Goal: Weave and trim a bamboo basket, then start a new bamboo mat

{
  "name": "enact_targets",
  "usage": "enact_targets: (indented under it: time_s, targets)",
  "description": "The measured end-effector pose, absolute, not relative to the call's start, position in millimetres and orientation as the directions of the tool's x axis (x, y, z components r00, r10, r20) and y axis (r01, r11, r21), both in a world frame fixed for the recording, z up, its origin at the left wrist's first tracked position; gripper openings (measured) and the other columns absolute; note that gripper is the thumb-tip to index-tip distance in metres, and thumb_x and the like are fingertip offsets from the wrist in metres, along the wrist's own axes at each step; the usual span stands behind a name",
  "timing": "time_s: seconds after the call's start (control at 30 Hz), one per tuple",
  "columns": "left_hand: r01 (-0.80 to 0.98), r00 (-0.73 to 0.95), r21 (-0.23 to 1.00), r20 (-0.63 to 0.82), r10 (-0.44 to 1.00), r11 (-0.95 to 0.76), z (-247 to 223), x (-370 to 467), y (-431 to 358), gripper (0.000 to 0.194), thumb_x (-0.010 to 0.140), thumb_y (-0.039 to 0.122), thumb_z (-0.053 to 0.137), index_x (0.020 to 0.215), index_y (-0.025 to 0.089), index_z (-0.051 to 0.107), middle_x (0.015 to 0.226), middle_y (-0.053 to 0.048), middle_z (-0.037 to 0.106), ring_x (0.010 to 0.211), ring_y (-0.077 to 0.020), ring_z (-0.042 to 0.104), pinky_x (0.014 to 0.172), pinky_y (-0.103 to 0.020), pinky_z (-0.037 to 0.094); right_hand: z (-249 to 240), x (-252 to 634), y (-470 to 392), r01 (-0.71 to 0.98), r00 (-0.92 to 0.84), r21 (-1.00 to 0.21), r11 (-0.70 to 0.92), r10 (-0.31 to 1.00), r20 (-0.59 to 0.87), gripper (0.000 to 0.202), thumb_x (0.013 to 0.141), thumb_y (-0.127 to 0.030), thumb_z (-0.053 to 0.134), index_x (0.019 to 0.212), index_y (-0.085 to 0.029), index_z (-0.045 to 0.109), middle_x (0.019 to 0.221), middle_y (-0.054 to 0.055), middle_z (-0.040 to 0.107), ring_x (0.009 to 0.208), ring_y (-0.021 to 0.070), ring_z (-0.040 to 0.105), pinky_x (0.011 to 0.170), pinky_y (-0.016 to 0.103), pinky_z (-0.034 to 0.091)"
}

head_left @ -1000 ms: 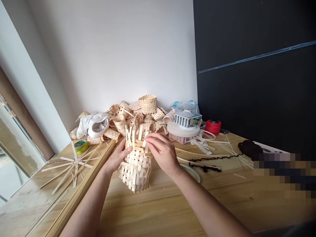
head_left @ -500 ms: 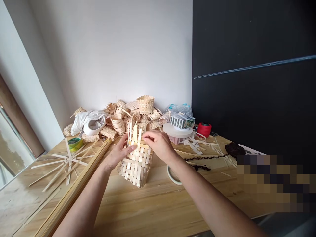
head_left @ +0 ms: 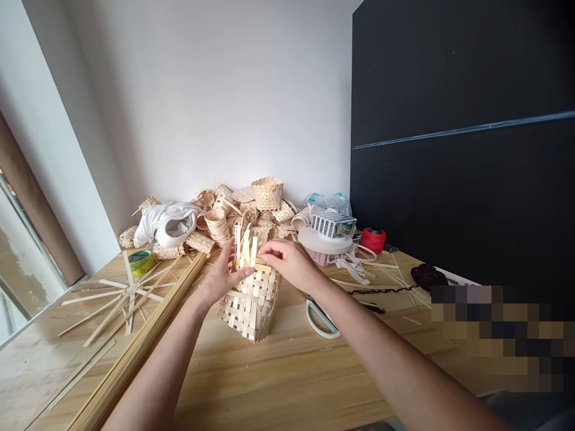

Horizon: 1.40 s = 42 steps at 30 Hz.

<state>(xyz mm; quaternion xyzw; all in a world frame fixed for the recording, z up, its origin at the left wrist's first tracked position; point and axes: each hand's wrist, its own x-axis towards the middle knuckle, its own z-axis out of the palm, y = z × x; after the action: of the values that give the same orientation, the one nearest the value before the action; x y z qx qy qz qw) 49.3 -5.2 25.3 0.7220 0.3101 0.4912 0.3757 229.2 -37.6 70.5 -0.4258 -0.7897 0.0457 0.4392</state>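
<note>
A partly woven basket (head_left: 251, 305) of pale flat strips stands tilted on the wooden table, loose strip ends sticking up at its top. My left hand (head_left: 222, 276) holds its upper left side, with the thumb across the front. At the upper right edge, my right hand (head_left: 287, 257) has thumb and fingertips pinched together on a yellowish strip (head_left: 260, 265) that crosses the front of the uprights. The back of the basket is hidden.
Behind lies a pile of woven baskets (head_left: 216, 224) beside a white cloth (head_left: 164, 221). Crossed strips (head_left: 131, 290), green tape (head_left: 141, 262) and a long strip bundle (head_left: 148, 335) are left; scissors (head_left: 321, 320), red thread (head_left: 372, 239) and dark yarn (head_left: 426, 276) are right.
The view has shifted slightly, showing more of the scissors. My left thumb has moved a little right across the basket's front; my right hand stays pinched at the top strip.
</note>
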Motion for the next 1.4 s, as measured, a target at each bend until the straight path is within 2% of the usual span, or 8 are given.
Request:
enact_targets:
  time_s: [0.07, 0.17, 0.4, 0.53, 0.9, 1.07, 1.27, 1.4]
  targets:
    - [0.198, 0.313, 0.772, 0.534, 0.786, -0.604, 27.0, 48.9, -4.7, 0.082, 0.066, 0.035, 0.07, 0.135, 0.027, 0.026, 0.134, -0.011, 0.035, 0.118, -0.0289, 0.039, 0.095, -0.045, 0.035, 70.2, 229.7, -36.8, 0.63, -0.21, -0.493, 0.6, 0.743, 0.635, 0.015, 0.073, -0.005, 0.054, 0.07, -0.016, 0.064, 0.07, 0.0, 0.065, 0.065, 0.0121, 0.055, 0.061, 0.023, 0.039]
    - [0.283, 0.292, 0.64, 0.652, 0.7, -0.715, 29.4, 50.7, -5.8, 0.058, 0.073, 0.034, 0.063, 0.126, 0.027, 0.041, 0.128, -0.009, 0.037, 0.117, -0.0251, 0.04, 0.094, -0.04, 0.036, 71.9, 230.0, -34.7, 0.636, -0.215, -0.51, 0.579, 0.768, 0.604, 0.014, 0.073, -0.008, 0.055, 0.07, -0.017, 0.065, 0.067, -0.001, 0.064, 0.062, 0.0117, 0.054, 0.06, 0.023, 0.037]
    - [0.504, 0.096, 0.399, 0.855, 0.509, -0.766, 45.8, 57.9, -25.0, 0.021, 0.071, 0.032, 0.063, 0.088, 0.02, 0.065, 0.083, -0.003, 0.045, 0.083, -0.0175, 0.047, 0.077, -0.032, 0.041, 78.9, 220.8, -41.0, 0.682, -0.329, -0.397, 0.615, 0.742, 0.584, 0.019, 0.075, -0.005, 0.052, 0.065, -0.015, 0.063, 0.068, -0.001, 0.056, 0.065, 0.011, 0.05, 0.061, 0.022, 0.034]
    - [0.492, 0.121, 0.519, 0.754, 0.646, -0.698, 55.8, 57.5, -32.1, 0.015, 0.072, 0.031, 0.062, 0.077, 0.016, 0.064, 0.064, 0.002, 0.039, 0.06, -0.0116, 0.039, 0.055, -0.023, 0.034, 81.4, 212.5, -50.5, 0.691, -0.37, -0.342, 0.637, 0.717, 0.59, 0.02, 0.076, -0.004, 0.051, 0.061, -0.015, 0.059, 0.064, -0.002, 0.049, 0.063, 0.0104, 0.046, 0.059, 0.021, 0.031]
    - [0.134, 0.203, 0.814, 0.535, 0.82, -0.565, 64.8, 61.4, -42.2, 0.024, 0.064, 0.038, 0.067, 0.063, 0.015, 0.059, 0.061, 0.002, 0.047, 0.057, -0.0097, 0.04, 0.054, -0.021, 0.033, 83.4, 211.2, -63.1, 0.719, -0.382, -0.32, 0.617, 0.736, 0.559, 0.02, 0.076, -0.007, 0.052, 0.058, -0.015, 0.056, 0.061, -0.003, 0.048, 0.058, 0.0097, 0.043, 0.055, 0.022, 0.028]
    - [0.138, 0.177, 0.801, 0.558, 0.81, -0.582, 62.6, 60.3, -45.5, 0.024, 0.066, 0.037, 0.066, 0.063, 0.016, 0.057, 0.057, 0.003, 0.049, 0.055, -0.0091, 0.041, 0.053, -0.021, 0.033, 76.6, 211.8, -66.8, 0.695, -0.342, -0.352, 0.627, 0.718, 0.606, 0.019, 0.076, -0.003, 0.048, 0.067, -0.016, 0.058, 0.072, 0.0, 0.054, 0.067, 0.0122, 0.048, 0.061, 0.023, 0.034]
    - [0.267, 0.18, 0.759, 0.566, 0.804, -0.594, 59.8, 52.7, -47.4, 0.024, 0.068, 0.037, 0.063, 0.06, 0.016, 0.055, 0.053, 0.004, 0.047, 0.051, -0.0082, 0.039, 0.049, -0.02, 0.031, 89.8, 226.3, -68.1, 0.47, -0.388, -0.681, 0.562, 0.824, 0.413, 0.021, 0.076, -0.008, 0.045, 0.081, -0.017, 0.063, 0.067, -0.001, 0.061, 0.05, 0.0088, 0.051, 0.052, 0.022, 0.039]
    - [0.279, 0.213, 0.746, 0.566, 0.796, -0.605, 64.8, 52.9, -51.7, 0.022, 0.067, 0.037, 0.063, 0.064, 0.015, 0.059, 0.057, 0.002, 0.052, 0.054, -0.0094, 0.043, 0.052, -0.02, 0.034, 98.7, 224.7, -69.1, 0.553, -0.396, -0.636, 0.537, 0.842, 0.367, 0.013, 0.073, -0.011, 0.053, 0.075, -0.016, 0.065, 0.051, -0.005, 0.053, 0.047, 0.0086, 0.05, 0.049, 0.02, 0.035]
